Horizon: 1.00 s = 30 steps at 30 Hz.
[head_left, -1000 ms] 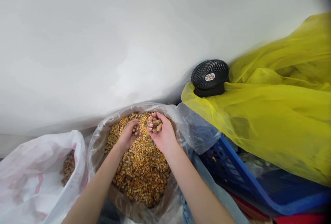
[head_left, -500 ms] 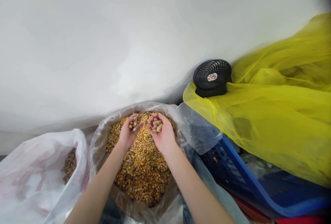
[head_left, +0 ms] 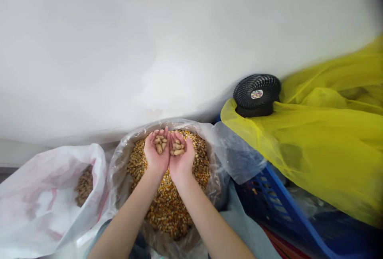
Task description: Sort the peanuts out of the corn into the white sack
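Observation:
Cupped with its palm up, my left hand holds several unshelled peanuts. My right hand lies against it, also cupped and palm up, with more peanuts in it. Both hands are over a clear plastic bag filled with corn kernels mixed with unshelled peanuts. My wrists and forearms hide part of the mix.
On the left, a white sack lies with its mouth open on brown pieces, perhaps peanuts. A black fan stands on yellow mesh cloth over a blue plastic basket at right. A white wall rises behind.
My hands have come together from apart, palms turning upward and their sides meeting. Peanuts stay in both. The view has shifted slightly, so the fan and basket appear farther right.

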### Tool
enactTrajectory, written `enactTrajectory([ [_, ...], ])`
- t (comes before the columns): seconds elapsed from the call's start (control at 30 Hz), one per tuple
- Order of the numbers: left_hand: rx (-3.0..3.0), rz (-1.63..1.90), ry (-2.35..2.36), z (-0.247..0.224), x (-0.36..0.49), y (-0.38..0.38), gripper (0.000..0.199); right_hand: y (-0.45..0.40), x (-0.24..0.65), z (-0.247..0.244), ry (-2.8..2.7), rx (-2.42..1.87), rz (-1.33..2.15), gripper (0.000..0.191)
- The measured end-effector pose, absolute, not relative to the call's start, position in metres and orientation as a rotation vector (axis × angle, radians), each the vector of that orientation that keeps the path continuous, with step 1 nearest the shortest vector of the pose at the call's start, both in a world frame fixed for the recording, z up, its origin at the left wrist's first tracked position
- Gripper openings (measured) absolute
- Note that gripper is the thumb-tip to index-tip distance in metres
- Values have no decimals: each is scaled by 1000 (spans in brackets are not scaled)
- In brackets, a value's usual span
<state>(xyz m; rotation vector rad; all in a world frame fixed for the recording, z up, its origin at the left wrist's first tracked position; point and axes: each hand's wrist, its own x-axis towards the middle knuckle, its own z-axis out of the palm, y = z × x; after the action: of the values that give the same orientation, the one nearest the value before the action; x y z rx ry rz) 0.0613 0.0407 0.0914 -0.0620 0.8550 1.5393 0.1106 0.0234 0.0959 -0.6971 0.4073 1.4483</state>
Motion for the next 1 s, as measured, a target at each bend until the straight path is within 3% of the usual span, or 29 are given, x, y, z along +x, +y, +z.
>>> enactTrajectory([
  [0.47, 876, 1507, 1002, 104, 66, 28, 30, 23, 103, 94, 369, -541, 1568, 23],
  [0.73, 1458, 1647, 978, 103, 60, 21, 24, 21, 110, 93, 405, -484, 1622, 20],
  [1.0, 966, 1641, 1172, 107, 61, 28, 19, 23, 117, 97, 373, -578, 1620, 12],
])
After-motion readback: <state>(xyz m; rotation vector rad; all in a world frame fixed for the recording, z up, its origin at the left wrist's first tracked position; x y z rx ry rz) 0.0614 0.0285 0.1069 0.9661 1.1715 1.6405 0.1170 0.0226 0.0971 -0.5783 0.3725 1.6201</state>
